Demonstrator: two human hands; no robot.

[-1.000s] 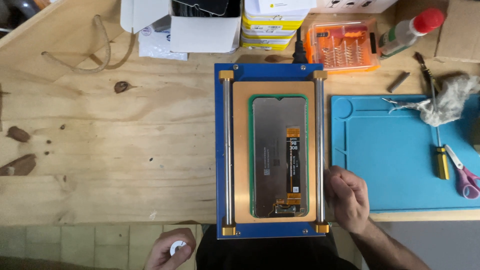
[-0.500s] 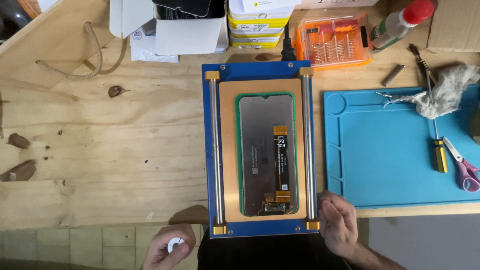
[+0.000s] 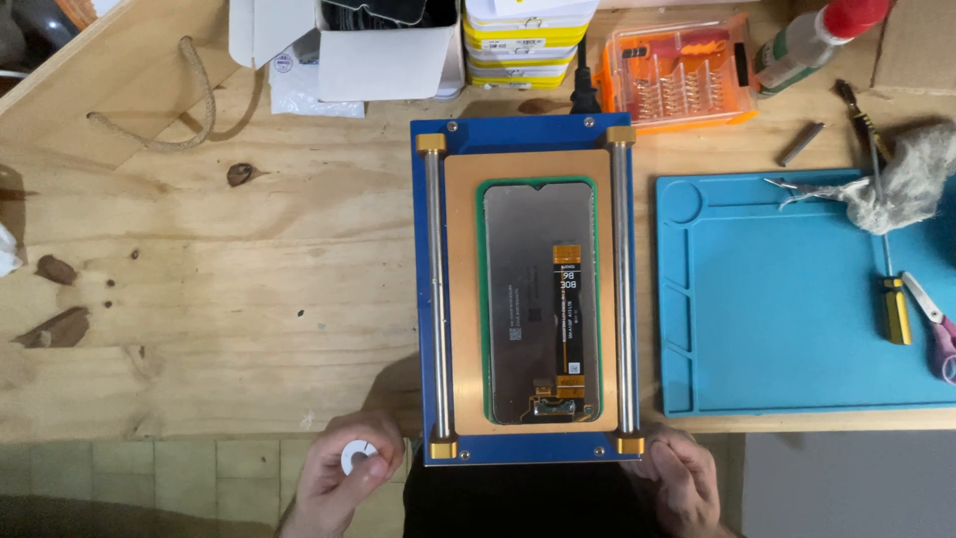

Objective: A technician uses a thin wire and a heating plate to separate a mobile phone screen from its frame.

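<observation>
Left hand (image 3: pixel 344 473) curled, fingers closed; right hand (image 3: pixel 682 483) loosely cupped, palm down

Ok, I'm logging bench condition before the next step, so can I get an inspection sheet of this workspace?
Surface: bare plywood bench, knots and stains.
Job's things: grey phone screen panel lies back up on the blue plate with two metal rails.
Clutter: light blue silicone mat, orange bit case, yellow-handled screwdriver, grey wad, white boxes.
Hands: left hand holds a small white disc in its fingers; right hand rests at the plate's near corner.
Cables: black lead at the plate's far edge; loose cord.
Surroundings: tiled floor below.
</observation>
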